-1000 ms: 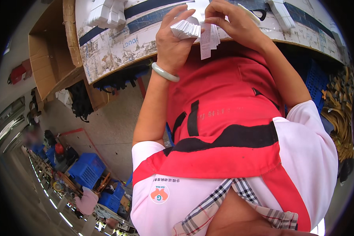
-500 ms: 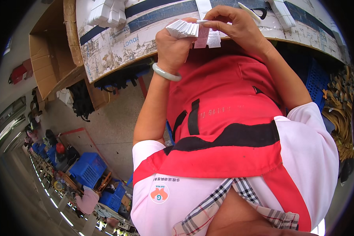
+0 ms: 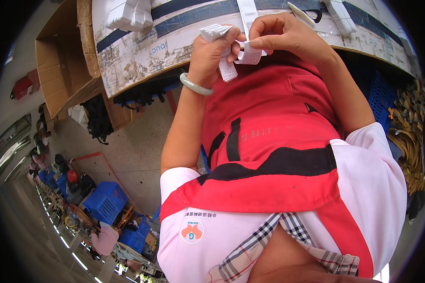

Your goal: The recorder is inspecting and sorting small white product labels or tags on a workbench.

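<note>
At the table's near edge, my left hand (image 3: 207, 55) is closed round a stack of white labels (image 3: 216, 31), whose ends fan out above the fist. A printed label end (image 3: 228, 71) hangs below this hand. My right hand (image 3: 288, 38) pinches a white label strip (image 3: 250, 56) between thumb and forefinger. That strip curls into a loop between both hands, and the left fingertips are close to it. A longer white strip (image 3: 247, 13) runs up the table just beyond the right fingers.
Bundles of white labels (image 3: 129, 17) lie on the taped, worn table (image 3: 174, 46), with another bundle (image 3: 340, 17) at right. Near that one is a pale object beside a black loop (image 3: 315, 17). An open cardboard box (image 3: 61, 70) stands left; tan strips (image 3: 407, 137) are heaped right.
The label strip has curled into a loop between my hands. My left hand has turned, so a label end hangs beneath it; my right hand has shifted slightly down.
</note>
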### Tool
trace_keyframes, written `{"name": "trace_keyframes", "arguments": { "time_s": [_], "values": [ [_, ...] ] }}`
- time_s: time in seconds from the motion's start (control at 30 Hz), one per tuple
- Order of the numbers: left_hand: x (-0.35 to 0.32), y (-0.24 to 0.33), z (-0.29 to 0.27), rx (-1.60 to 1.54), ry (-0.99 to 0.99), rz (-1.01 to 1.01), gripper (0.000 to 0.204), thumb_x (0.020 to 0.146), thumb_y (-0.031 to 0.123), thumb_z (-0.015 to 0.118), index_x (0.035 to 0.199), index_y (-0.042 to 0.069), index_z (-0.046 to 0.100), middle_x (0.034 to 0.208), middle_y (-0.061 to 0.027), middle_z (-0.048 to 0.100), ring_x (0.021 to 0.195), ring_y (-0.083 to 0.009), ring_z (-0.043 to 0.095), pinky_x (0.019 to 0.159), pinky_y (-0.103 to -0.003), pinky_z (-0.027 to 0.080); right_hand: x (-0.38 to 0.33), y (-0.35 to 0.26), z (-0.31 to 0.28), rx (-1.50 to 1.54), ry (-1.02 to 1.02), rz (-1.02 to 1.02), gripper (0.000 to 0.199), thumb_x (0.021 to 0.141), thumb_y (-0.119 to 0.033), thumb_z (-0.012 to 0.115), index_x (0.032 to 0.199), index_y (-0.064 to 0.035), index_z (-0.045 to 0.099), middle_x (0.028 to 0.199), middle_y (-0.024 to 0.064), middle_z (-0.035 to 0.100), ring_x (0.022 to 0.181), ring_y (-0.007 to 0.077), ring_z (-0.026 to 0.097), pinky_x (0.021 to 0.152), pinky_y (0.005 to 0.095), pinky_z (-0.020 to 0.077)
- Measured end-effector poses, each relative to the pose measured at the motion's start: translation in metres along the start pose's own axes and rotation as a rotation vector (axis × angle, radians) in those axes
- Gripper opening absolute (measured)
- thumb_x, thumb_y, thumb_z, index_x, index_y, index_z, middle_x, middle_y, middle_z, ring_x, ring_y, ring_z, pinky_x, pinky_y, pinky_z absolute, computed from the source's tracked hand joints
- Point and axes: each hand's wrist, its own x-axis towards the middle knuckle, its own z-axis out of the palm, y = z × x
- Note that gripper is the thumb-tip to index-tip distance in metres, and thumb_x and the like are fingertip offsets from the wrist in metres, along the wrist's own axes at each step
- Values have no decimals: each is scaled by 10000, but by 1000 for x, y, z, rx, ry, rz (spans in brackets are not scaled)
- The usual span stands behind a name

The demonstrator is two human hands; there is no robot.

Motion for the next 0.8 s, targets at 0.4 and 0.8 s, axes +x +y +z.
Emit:
{"name": "trace_keyframes", "arguments": {
  "time_s": [0.4,0.8],
  "values": [
    [3,-14,-6,-298,-163,-84,312,915,155,679,1138,-37,576,861,-79,659,820,-200,686,752,-297,550,39,50,-20,-799,648,-289,112,860,-136,664,888,-35,623,866,131,592,789,290,619,686,364,496],
    [-6,-6,-3,117,55,119,201,882,56,693,1070,2,648,993,-82,686,820,-194,695,664,-311,590,25,30,-18,-630,487,-353,93,843,-82,689,866,-19,624,876,123,583,783,277,602,686,352,478]
  ]
}}
